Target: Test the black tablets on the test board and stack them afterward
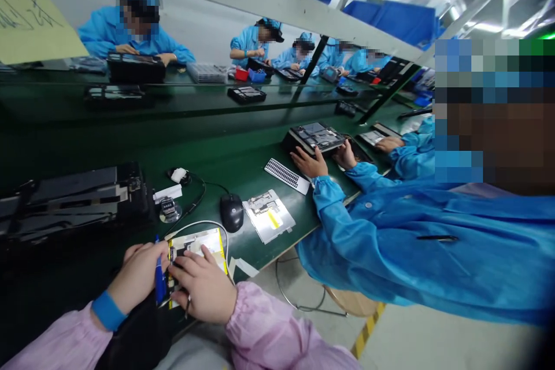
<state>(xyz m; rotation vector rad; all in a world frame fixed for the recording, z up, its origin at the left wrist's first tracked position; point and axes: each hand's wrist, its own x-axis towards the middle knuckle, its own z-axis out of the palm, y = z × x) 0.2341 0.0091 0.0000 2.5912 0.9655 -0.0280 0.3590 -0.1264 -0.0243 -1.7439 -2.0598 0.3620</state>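
Note:
My left hand, with a blue wristband, rests at the left edge of a flat device part with yellow edges. Its fingers curl inward and are mostly hidden, so what they hold cannot be made out. A blue pen-like tool with a metal tip stands between my two hands; which hand touches it, if either, is unclear. My right hand lies over the part with fingers spread and pressed on its surface. Beneath its palm shows a small dark metal piece.
Around my hands are a white cable, black mouse, silver panel, white keyboard and a black tray stack of panels. On the right a co-worker in blue handles a black box. Others sit across.

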